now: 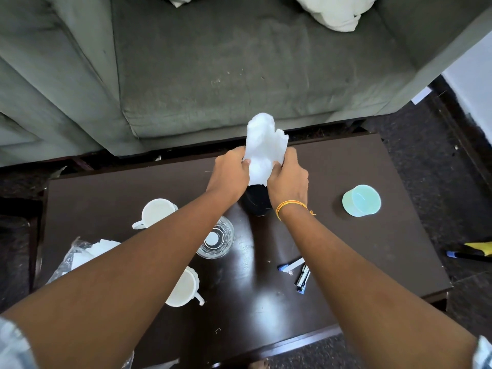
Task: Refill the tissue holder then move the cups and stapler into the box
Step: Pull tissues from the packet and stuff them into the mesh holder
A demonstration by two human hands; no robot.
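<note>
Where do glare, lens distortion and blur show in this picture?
Head view: glare patch on the glossy dark brown table; wide-angle bending curves the grey fabric sofa and table edges; the white tissue bundle looks overexposed; frame corners are soft.

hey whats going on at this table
A person is holding a bunch of white tissues with both the left hand and the right hand, right above a dark tissue holder on the brown table. Two white cups, a glass, a pale green cup and a stapler lie around on the table, not yet packed. No box is in view.
</note>
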